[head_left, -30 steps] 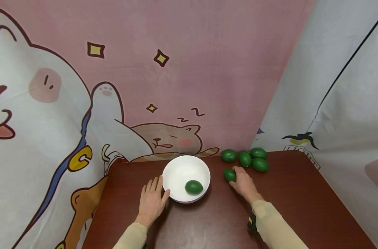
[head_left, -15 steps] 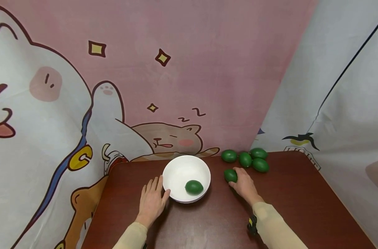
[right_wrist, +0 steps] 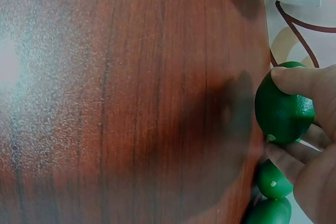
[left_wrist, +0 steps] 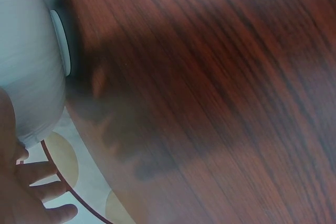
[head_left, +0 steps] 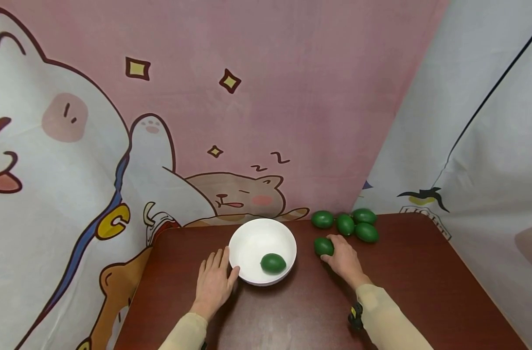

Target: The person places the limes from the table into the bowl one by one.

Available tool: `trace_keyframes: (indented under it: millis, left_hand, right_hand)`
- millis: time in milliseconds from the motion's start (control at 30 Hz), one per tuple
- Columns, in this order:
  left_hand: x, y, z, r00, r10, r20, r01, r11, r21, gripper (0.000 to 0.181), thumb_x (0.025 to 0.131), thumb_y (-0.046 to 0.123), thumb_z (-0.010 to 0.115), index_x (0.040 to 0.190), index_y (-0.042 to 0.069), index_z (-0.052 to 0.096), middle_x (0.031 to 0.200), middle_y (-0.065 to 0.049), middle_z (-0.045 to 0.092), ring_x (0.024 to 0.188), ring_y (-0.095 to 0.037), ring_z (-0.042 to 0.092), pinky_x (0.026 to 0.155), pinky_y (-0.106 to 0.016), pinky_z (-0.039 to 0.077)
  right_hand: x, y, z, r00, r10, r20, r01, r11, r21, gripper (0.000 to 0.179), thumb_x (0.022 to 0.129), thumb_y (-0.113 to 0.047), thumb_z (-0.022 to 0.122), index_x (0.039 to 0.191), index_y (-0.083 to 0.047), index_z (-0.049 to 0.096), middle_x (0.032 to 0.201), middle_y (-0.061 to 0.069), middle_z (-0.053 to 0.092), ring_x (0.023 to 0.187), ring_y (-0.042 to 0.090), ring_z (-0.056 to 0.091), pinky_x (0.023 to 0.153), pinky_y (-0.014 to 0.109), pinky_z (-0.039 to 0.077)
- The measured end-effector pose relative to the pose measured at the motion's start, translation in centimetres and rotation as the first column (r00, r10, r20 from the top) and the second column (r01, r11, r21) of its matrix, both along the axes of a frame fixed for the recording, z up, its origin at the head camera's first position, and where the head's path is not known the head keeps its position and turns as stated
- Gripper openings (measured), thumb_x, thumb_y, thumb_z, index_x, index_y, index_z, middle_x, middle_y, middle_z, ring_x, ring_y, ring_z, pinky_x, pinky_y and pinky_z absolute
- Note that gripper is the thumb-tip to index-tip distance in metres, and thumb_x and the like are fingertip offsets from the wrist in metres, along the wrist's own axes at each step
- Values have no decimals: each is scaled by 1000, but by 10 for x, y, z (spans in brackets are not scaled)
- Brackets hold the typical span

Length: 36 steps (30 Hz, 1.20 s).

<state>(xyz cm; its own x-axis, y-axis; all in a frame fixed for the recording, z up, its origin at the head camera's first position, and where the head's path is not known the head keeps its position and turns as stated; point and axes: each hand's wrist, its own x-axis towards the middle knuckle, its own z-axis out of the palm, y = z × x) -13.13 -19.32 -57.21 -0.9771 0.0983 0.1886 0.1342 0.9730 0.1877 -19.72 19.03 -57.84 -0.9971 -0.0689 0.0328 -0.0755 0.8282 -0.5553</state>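
In the head view, a white bowl stands on the table with one green lime inside. My left hand lies along the bowl's left side, fingers straight and thumb at the rim. To the right of the bowl, my right hand grips another lime between thumb and fingers. The right wrist view shows this held lime close up, with the thumb across its top. Part of the bowl fills the left edge of the left wrist view, beside the left hand's spread fingers.
Several more limes sit together at the table's back edge, just beyond the right hand. The dark red-brown wooden table ends against a pink and white cartoon-printed cloth.
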Motion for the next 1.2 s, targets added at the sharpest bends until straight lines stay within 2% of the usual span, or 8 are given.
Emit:
trace_keyframes:
  millis: [467,900,1200]
  left_hand:
    - [-1,0,1,1000,4,8,-4,1000,7,72,105,51,53,159,6,39,153,-22,50,141,-43,46,116,-62,36]
    - [0,0,1,1000,-4,-5,4,1000,8,70,105,50,53,158,6,41,152,-22,51,140,-44,47,115,-62,36]
    - [0,0,1,1000,-5,-9,5,1000,1,71,105,51,52,159,6,40,152,-22,51,140,-44,47,115,-61,37]
  right_hand:
    - [-1,-8,12,997,20,-75,-22,1000,-16,63,83,-15,86,137,3,59,136,24,59,119,45,61,97,65,49]
    - [0,-17,17,998,14,-61,-18,998,-54,64,82,-15,87,137,1,59,136,23,60,120,43,61,98,62,49]
    - [1,-25,29,997,16,-78,-21,998,-65,66,82,-17,87,139,0,58,139,23,58,122,43,60,99,64,49]
